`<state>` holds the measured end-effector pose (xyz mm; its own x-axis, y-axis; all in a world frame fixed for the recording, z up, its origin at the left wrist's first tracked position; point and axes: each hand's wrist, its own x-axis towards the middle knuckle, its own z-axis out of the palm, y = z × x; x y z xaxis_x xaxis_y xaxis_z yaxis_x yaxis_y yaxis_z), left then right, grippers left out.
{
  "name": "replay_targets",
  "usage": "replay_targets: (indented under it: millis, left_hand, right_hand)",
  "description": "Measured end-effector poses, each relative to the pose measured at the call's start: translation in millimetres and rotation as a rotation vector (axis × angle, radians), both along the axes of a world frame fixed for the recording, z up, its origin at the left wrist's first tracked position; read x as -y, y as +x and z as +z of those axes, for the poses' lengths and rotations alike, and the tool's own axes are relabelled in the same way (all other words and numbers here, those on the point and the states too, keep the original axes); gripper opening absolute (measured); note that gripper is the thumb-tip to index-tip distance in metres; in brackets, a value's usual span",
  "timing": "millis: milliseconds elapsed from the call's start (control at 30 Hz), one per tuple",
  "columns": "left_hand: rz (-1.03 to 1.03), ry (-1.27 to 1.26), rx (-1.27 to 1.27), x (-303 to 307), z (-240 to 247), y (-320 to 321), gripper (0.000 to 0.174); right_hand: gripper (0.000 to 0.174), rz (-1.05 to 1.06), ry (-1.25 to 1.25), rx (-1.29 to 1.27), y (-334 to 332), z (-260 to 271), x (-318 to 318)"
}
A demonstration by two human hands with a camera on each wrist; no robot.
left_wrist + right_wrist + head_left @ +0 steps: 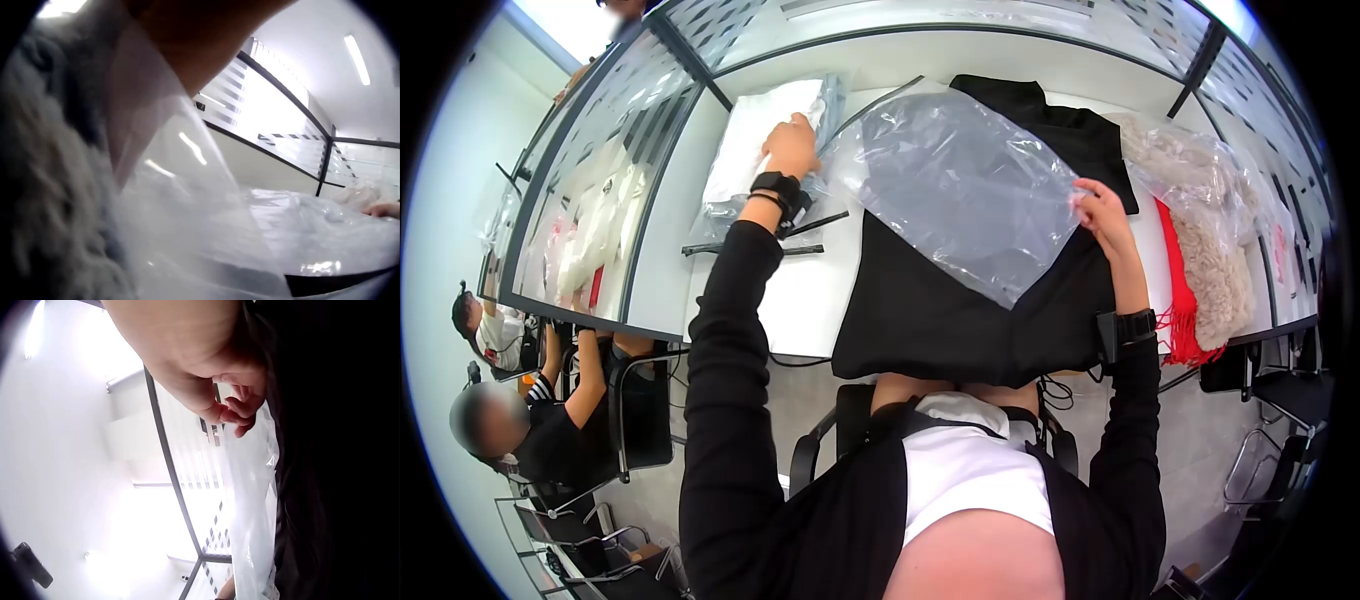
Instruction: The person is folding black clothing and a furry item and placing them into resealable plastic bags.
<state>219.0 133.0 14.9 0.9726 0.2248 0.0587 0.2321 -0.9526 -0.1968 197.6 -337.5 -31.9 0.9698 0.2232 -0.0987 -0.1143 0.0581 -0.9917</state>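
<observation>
A large clear plastic bag (pixel 960 180) lies spread over a black garment (pixel 940 300). My right hand (pixel 1105 222) pinches the bag's right edge between thumb and fingers, and the right wrist view shows the fingertips (pixel 234 417) at the plastic. My left hand (pixel 793 145) is at the right part of a folded white garment (pixel 745 145) in clear plastic, at the back left. Its fingertips are hidden in the left wrist view, where sheer plastic (pixel 187 181) hangs close by, and I cannot tell whether they grip anything.
Dark strips (pixel 805 249) lie on the white table (pixel 795 310) at the left. To the right are a fluffy beige item (pixel 1215 280), partly under plastic, and a red fringed cloth (pixel 1185 320). A framed partition (pixel 940 32) borders the back. People sit at the far left.
</observation>
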Motion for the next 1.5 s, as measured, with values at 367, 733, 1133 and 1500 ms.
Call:
replay_targets:
  millis: [367,733,1133,1500]
  left_hand:
    - [-0.201,-0.146,0.416,-41.2,93.7,-39.4,0.052]
    - [0.050,-0.014,0.545,-206.4,242.1,12.0,0.066]
    - [-0.017,-0.171,0.096,-38.0,-38.6,-0.3,0.046]
    - [-0.163,-1.250,1.198,-202.7,222.9,-14.4,0.033]
  right_hand:
    - [0.016,-0.492,0.060,0.278,5.5,-5.5,75.9]
    - [0.017,-0.266,0.011,0.151,-11.0,3.9,56.4]
    - [0.016,-0.233,-0.007,0.097,-10.5,-4.4,53.2]
    - [0.015,-0.231,0.038,0.084,-3.1,-11.6,49.6]
